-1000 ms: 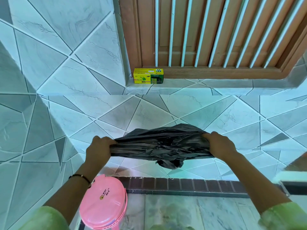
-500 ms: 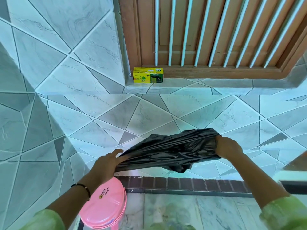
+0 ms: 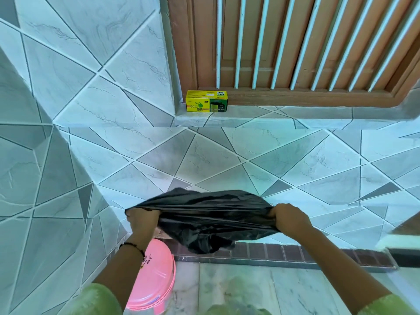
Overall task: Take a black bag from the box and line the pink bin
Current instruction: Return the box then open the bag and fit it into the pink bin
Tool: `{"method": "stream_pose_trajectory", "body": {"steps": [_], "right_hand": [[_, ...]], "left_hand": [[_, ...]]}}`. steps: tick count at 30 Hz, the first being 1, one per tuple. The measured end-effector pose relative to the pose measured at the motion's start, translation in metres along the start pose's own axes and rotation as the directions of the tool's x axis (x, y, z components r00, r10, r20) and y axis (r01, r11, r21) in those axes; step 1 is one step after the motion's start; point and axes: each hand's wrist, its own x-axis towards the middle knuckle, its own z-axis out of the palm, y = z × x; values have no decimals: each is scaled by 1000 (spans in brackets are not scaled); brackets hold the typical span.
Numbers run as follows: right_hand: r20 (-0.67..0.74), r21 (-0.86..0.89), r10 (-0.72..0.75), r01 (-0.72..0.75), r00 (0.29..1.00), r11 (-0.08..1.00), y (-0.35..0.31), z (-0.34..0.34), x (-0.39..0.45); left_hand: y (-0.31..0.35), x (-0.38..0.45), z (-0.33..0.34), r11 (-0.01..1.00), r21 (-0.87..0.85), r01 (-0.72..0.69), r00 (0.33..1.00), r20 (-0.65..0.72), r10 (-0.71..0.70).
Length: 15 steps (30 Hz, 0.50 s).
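Note:
A crumpled black bag (image 3: 211,219) hangs stretched between my two hands in front of the tiled wall. My left hand (image 3: 142,220) grips its left edge and my right hand (image 3: 289,220) grips its right edge. The bag's bottom sags down in the middle. The pink bin (image 3: 154,276) stands on the floor below my left forearm, with its pink lid on top; my arm hides part of it. The yellow and green bag box (image 3: 206,101) sits on the window ledge higher up, apart from both hands.
A brown wooden window frame (image 3: 295,96) with white bars rises above the tiled ledge (image 3: 261,115). A dark brick strip (image 3: 284,252) runs along the foot of the wall. A tiled wall (image 3: 34,178) closes in on the left. A white edge (image 3: 395,242) juts in at right.
My left hand has closed on the bag's left edge again after loosening. Both hands have pulled the bag's edges apart, and the bag hangs lower in the middle.

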Motion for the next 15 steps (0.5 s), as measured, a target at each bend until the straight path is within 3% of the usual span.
{"method": "stream_pose_trajectory", "body": {"steps": [3, 5, 7, 9, 11, 13, 15], "right_hand": [[20, -5, -7, 7, 1000, 1000, -7, 6, -6], [7, 0, -6, 6, 1000, 1000, -9, 9, -7], [21, -24, 10, -10, 1000, 1000, -8, 6, -8], [73, -59, 36, -32, 997, 998, -7, 1, -8], [97, -40, 60, -56, 993, 998, -6, -9, -6], [-9, 73, 104, -103, 995, 992, -5, -30, 1], [-232, 240, 164, -107, 959, 965, -5, -66, 5]], "left_hand": [[-4, 1, 1, 998, 59, -2, 999, -40, 4], [-8, -1, 2, 956, 254, -150, 989, 36, 146], [-11, -2, 1, 807, 469, -358, 929, 269, 256], [-10, -3, -2, 593, 605, -532, 823, 534, 193], [1, -3, -8, 351, 682, -642, 752, 649, 113], [30, -11, -15, 255, 723, -642, 766, 598, 235], [73, -23, -25, 374, 687, -624, 757, 410, 510]]}}
